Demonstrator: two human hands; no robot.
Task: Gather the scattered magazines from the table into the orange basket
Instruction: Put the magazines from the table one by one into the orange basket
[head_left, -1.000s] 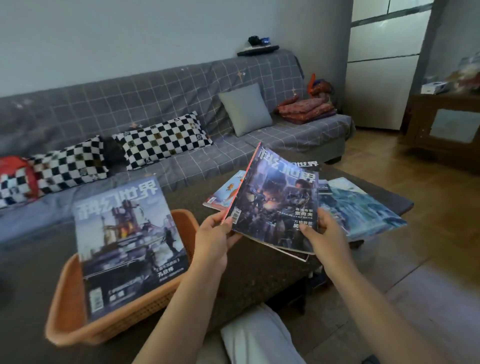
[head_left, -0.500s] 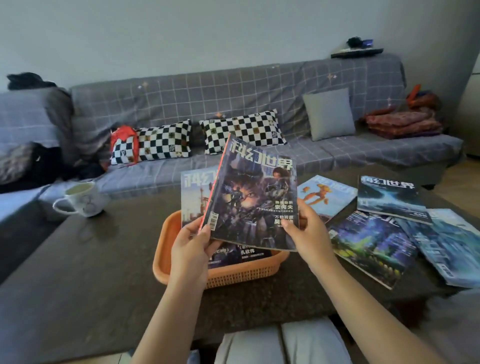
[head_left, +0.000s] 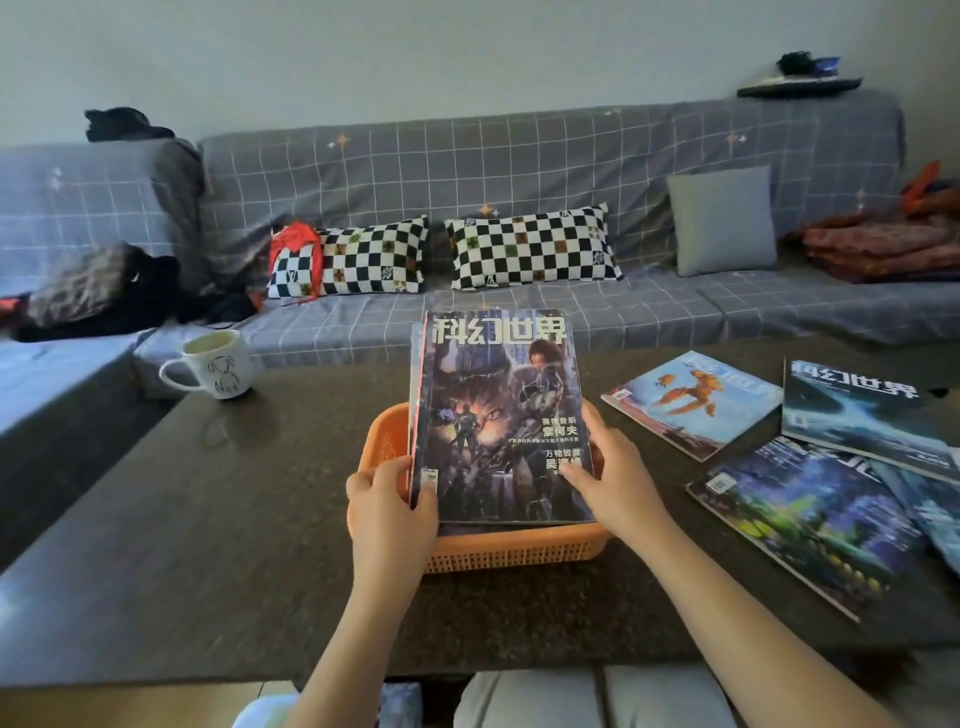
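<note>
An orange basket (head_left: 511, 550) sits on the dark table (head_left: 218, 545) in front of me. A dark sci-fi magazine (head_left: 498, 415) lies tilted in it, on top of another magazine whose edge shows at its left. My left hand (head_left: 389, 512) grips the magazine's lower left corner by the spine. My right hand (head_left: 610, 475) holds its lower right edge, thumb on the cover. Three more magazines lie on the table to the right: a light blue one with an orange creature (head_left: 693, 402), a dark teal one (head_left: 862, 415) and a blue-green one (head_left: 810, 517).
A white mug (head_left: 218, 366) stands at the table's far left. A grey checked sofa (head_left: 519, 171) with checkered pillows runs behind the table. Another magazine's edge (head_left: 930, 512) shows at the far right. My knees are under the table's near edge.
Both hands carried the dark magazine leftward over the basket and lowered it onto the magazine inside. The view swung left, bringing the mug and the scattered magazines into sight.
</note>
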